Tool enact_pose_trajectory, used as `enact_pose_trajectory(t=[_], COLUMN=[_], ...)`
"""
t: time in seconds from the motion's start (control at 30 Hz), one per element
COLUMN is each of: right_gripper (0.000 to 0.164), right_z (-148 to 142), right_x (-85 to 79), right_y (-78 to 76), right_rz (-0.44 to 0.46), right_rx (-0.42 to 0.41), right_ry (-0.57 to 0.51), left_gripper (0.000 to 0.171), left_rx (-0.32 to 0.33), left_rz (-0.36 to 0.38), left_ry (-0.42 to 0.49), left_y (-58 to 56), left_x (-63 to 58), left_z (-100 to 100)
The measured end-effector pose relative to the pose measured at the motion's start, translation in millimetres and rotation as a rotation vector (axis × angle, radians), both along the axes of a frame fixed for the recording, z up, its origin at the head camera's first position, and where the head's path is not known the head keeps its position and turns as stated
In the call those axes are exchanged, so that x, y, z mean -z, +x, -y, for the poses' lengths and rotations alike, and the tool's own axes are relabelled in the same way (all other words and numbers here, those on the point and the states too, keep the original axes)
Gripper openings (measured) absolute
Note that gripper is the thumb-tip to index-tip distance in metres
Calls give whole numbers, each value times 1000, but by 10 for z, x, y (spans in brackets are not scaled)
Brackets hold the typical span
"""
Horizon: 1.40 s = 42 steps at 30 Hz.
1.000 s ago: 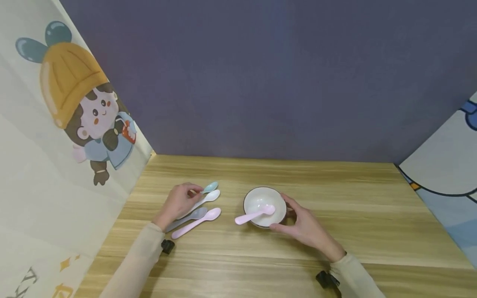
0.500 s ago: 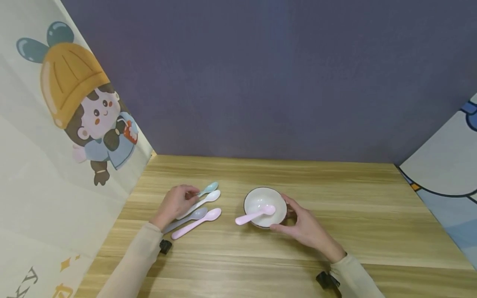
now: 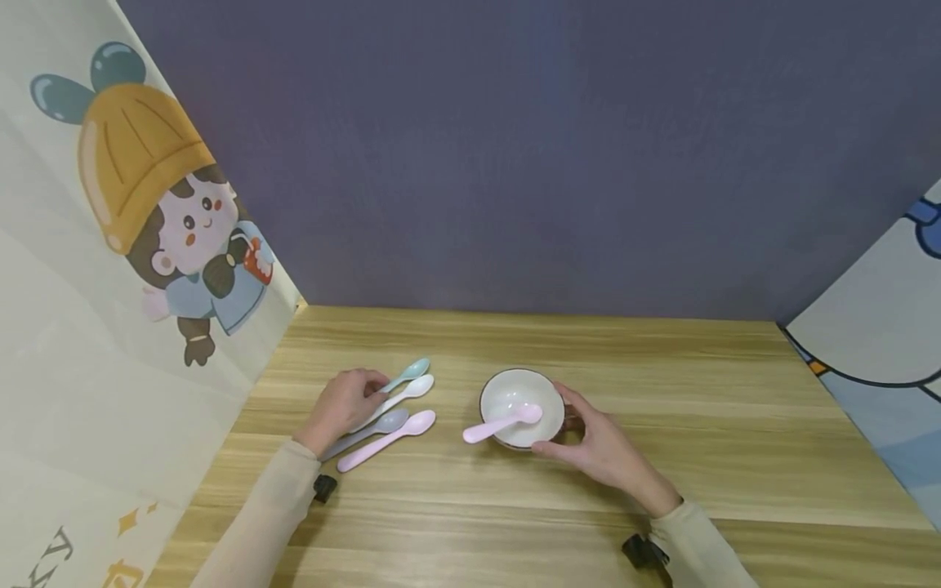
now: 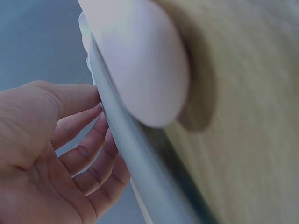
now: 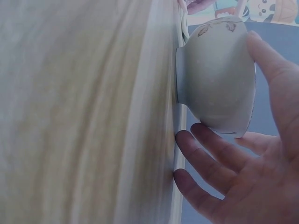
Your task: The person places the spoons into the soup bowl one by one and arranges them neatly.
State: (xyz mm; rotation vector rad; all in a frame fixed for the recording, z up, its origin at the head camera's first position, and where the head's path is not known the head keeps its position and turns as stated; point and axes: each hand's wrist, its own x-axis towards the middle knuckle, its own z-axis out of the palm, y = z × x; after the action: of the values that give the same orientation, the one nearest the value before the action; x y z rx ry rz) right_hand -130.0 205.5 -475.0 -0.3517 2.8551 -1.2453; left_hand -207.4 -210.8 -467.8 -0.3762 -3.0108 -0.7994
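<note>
Four kinds of colour mark the spoons at the left of the head view: a teal spoon (image 3: pixel 417 367) farthest back, then a white spoon (image 3: pixel 419 386), a grey spoon (image 3: pixel 394 420) and a pink spoon (image 3: pixel 421 421). My left hand (image 3: pixel 341 408) pinches the teal spoon's handle, its contact partly hidden. In the left wrist view, thumb and index tips come together behind the grey handle (image 4: pixel 135 154). My right hand (image 3: pixel 599 449) holds the white bowl (image 3: pixel 507 388) by its right side, thumb and fingers around it. Inside the bowl leans another pink spoon (image 3: pixel 492 427), its handle over the rim.
The wood-grain table (image 3: pixel 662 384) carries everything. A dark blue-grey wall (image 3: pixel 544 163) rises behind it. At the left stands a panel with a cartoon figure (image 3: pixel 194 220), and at the right another printed panel (image 3: pixel 867 318).
My left hand has slid left along the teal spoon, uncovering more of its neck and handle. The right hand, the bowl and the other spoons stay put.
</note>
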Motion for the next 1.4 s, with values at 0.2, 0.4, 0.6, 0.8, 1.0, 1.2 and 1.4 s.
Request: enact_pose_trajectory(t=[0.2,0.4,0.6,0.8,1.0,1.2,1.4], right_gripper=[107,110,111,108,109,109,110], right_z=[-8,-2,2,-9,-19,-14,-6], right_x=[16,4,5,5,-1,7,8], right_y=[3,0,7,3,7,9,9], right_rz=[-1,17,19,19,23,14,15], right_rx=[-13,-7,-6,-15,-14,-6,-4], right_ry=[-10,-7,-6,-8,-7,8,6], left_gripper=[24,23,24,23,25,26,25], left_rx=[-9,-16,-9,-1,-11,-12,-10], left_rz=[14,30,30,18,42,53,35], left_ry=[-1,-19,-24,-10,5,10,14], left_y=[-4,-14,-16,-12,10,33,53], left_x=[-3,-10,3,1,-35,-60,-56], left_z=[-5,3,18,36,48,53,49])
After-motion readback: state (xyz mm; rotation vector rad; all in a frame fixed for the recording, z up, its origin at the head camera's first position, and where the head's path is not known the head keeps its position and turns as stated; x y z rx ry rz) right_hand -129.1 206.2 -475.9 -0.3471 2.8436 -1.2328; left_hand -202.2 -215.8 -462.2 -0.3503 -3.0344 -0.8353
